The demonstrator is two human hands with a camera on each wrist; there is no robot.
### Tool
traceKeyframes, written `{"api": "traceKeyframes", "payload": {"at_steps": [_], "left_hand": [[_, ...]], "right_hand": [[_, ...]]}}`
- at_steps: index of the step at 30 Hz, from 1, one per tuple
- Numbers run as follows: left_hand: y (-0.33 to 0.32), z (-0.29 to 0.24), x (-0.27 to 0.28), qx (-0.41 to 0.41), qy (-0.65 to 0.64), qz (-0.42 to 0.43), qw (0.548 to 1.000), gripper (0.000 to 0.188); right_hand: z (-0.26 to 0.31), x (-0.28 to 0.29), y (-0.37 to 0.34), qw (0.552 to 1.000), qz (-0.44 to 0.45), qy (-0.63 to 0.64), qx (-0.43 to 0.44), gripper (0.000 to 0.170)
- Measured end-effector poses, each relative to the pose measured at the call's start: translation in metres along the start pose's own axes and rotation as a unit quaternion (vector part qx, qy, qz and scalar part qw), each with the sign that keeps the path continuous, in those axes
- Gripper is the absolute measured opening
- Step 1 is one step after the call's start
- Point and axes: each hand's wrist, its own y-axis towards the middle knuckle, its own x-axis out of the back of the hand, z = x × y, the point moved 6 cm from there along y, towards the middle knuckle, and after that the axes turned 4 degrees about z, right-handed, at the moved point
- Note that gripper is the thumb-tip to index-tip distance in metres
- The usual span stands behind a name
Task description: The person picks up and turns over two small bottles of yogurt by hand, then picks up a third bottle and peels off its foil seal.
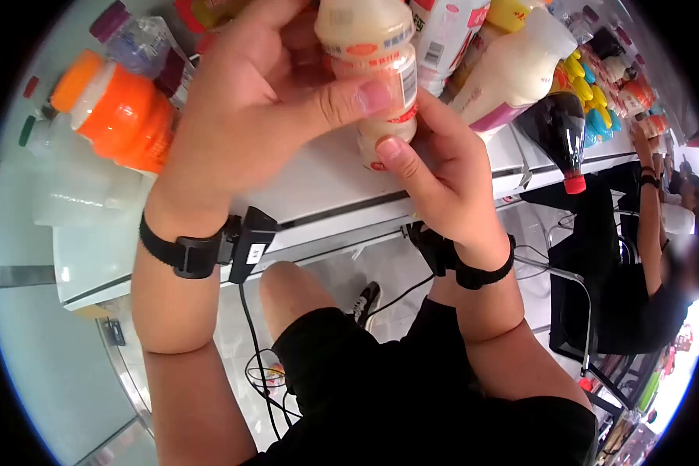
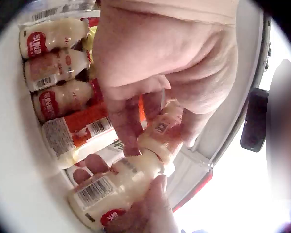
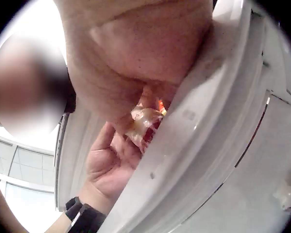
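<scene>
In the head view my left hand [image 1: 241, 116] and right hand [image 1: 450, 175] are close together at the top, over a white ledge [image 1: 303, 175]. Cream-coloured yogurt drink bottles [image 1: 363, 23] with red print sit between them. The left thumb lies across one, with the fingers partly hidden behind. My right hand pinches the lower part between thumb and fingers. The left wrist view shows a smaller-looking bottle [image 2: 162, 131] gripped by the left hand, beside a barcoded bottle [image 2: 121, 189] held by the right. A translucent bottle end [image 3: 145, 121] shows between the hands in the right wrist view.
An orange bottle [image 1: 124, 109] and a purple-capped bottle [image 1: 144, 46] stand left. To the right are a white bottle [image 1: 512, 70] and a red-capped cola bottle [image 1: 563, 132]. Several yogurt bottles [image 2: 58, 70] form a row. A person [image 1: 637, 295] sits at right; a cable [image 1: 256, 342] hangs down.
</scene>
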Motion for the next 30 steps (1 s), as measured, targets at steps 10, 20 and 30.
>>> {"api": "traceKeyframes", "payload": {"at_steps": [10, 20, 30], "left_hand": [[-0.007, 0.008, 0.001, 0.014, 0.000, -0.012, 1.000, 0.078], [-0.010, 0.025, 0.001, -0.047, 0.022, 0.015, 0.999, 0.080], [-0.008, 0.035, 0.013, -0.058, -0.029, 0.037, 0.997, 0.078]], "right_hand": [[-0.002, -0.002, -0.004, 0.991, 0.020, -0.133, -0.007, 0.059], [0.002, -0.002, -0.005, 0.979, 0.018, -0.200, -0.046, 0.059], [0.005, -0.002, -0.004, 0.963, -0.059, -0.259, -0.040, 0.063]]}}
